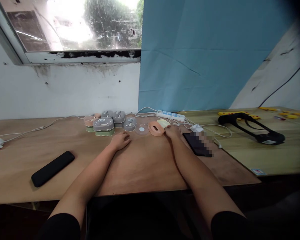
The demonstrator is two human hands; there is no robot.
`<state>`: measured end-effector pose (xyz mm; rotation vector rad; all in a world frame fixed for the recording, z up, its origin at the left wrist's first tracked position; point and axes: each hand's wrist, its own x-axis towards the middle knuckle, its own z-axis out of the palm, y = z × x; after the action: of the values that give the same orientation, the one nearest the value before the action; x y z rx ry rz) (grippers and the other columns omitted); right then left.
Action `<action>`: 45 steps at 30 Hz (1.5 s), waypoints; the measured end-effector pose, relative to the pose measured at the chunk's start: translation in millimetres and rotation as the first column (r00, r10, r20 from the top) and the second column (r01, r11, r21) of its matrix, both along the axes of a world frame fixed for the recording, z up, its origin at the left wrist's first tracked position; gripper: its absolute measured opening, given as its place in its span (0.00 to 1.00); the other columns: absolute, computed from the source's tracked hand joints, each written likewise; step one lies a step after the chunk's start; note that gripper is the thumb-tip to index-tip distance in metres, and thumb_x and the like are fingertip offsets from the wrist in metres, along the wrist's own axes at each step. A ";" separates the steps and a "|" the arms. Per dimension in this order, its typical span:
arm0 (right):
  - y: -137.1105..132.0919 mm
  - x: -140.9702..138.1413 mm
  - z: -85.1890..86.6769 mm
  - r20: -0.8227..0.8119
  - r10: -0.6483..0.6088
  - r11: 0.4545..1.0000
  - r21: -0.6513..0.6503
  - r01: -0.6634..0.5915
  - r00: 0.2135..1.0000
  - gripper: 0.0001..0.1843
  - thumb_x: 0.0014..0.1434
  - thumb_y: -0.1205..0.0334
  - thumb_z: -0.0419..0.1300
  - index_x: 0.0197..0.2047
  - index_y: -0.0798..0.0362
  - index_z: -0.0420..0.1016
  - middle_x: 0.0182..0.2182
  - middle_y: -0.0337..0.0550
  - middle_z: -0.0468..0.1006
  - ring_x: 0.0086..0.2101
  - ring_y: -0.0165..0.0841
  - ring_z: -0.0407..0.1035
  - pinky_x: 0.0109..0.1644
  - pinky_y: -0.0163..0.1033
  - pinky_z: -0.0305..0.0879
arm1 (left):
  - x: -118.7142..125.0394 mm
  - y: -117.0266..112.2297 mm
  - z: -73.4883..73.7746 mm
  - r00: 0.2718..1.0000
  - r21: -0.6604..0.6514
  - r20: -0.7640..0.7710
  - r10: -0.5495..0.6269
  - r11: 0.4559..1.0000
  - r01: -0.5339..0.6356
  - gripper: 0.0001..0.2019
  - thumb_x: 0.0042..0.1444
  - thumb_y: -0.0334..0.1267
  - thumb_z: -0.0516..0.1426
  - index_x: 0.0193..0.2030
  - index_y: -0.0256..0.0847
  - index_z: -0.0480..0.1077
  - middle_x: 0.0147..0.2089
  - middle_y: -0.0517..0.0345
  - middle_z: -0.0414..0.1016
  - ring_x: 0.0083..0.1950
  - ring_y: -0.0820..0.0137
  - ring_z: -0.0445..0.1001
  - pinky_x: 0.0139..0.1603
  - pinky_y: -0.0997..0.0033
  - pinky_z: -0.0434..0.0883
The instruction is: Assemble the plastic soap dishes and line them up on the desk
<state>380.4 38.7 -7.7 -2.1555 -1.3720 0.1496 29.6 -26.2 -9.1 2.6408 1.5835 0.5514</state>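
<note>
My left hand [120,140] lies flat on the wooden table [140,166], fingers stretched out, holding nothing, just in front of a cluster of small round lidded containers [103,124]. My right hand [172,131] rests on the table beside an orange open case [156,128] and a pale yellow pad [163,123]; its fingers are curled and mostly hidden. A clear round lid [141,129] lies between my two hands.
A black phone [52,168] lies at the left front, another dark phone [196,143] to the right of my right hand. A white power strip [170,115] with cables sits at the back. A black headset frame [250,128] rests on the right table.
</note>
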 end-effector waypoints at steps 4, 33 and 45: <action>0.2 0.7 -2.1 -0.003 0.027 1.000 0.014 -0.027 1.000 0.25 0.48 0.47 0.61 0.47 0.51 0.77 0.50 0.57 0.74 0.53 0.53 0.64 0.56 0.58 0.56 | -3.1 -0.8 -0.2 1.000 -0.018 0.011 -0.027 0.999 0.027 0.21 0.60 0.52 0.51 0.52 0.42 0.72 0.54 0.50 0.73 0.54 0.59 0.72 0.55 0.63 0.68; -62.8 -122.7 18.1 0.094 0.777 0.579 0.280 -0.766 0.622 0.27 0.66 0.42 0.41 0.29 0.50 0.68 0.25 0.40 0.73 0.27 0.32 0.65 0.30 0.35 0.54 | 3.0 -22.8 17.9 0.950 0.182 0.303 -0.073 0.983 0.017 0.20 0.64 0.49 0.48 0.55 0.43 0.69 0.51 0.52 0.76 0.51 0.65 0.74 0.52 0.68 0.68; -49.1 -117.3 6.1 0.278 0.766 0.594 0.043 -0.804 0.580 0.19 0.58 0.47 0.57 0.23 0.51 0.75 0.24 0.43 0.76 0.28 0.34 0.67 0.32 0.36 0.57 | -2.3 -3.1 10.1 0.976 -0.158 0.210 0.056 0.987 -0.023 0.16 0.54 0.51 0.56 0.35 0.44 0.79 0.37 0.56 0.77 0.40 0.65 0.74 0.41 0.69 0.69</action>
<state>263.1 -10.4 -1.6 -1.2873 -2.3309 0.1128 27.2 -29.3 1.0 2.3543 1.5500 0.6599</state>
